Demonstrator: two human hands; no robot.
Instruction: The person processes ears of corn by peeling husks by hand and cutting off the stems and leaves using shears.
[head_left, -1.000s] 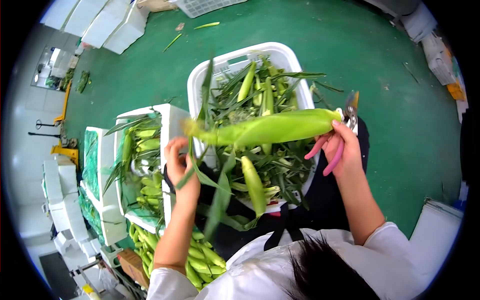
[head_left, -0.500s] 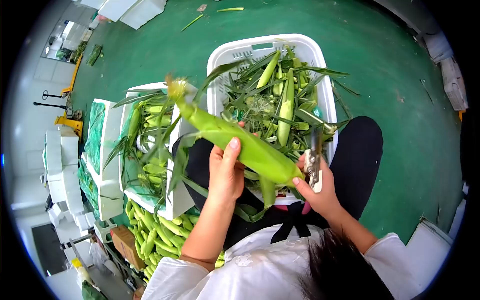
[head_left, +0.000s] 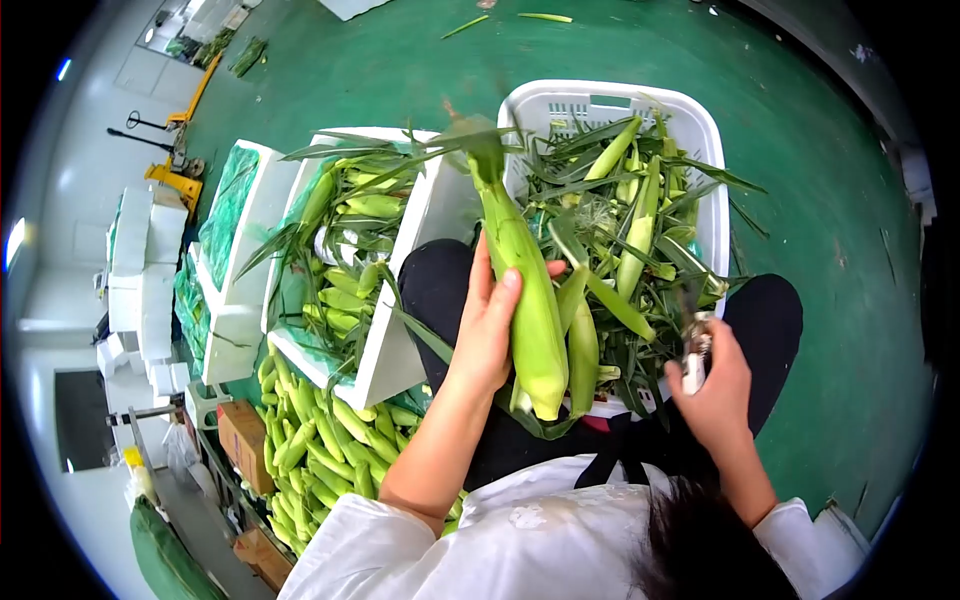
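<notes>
A long green ear of corn in its husk stands nearly upright at the centre of the view, tassel end toward twelve o'clock, cut end toward six. The left hand wraps it from the nine o'clock side, fingers curled round the husk and thumb across the front. At four o'clock from the ear the right hand is closed on metal pruning shears (the blades are hard to make out among the leaves). Behind both, at one o'clock, sits a white slatted plastic crate heaped with husk trimmings. At ten o'clock a white foam box holds more ears.
</notes>
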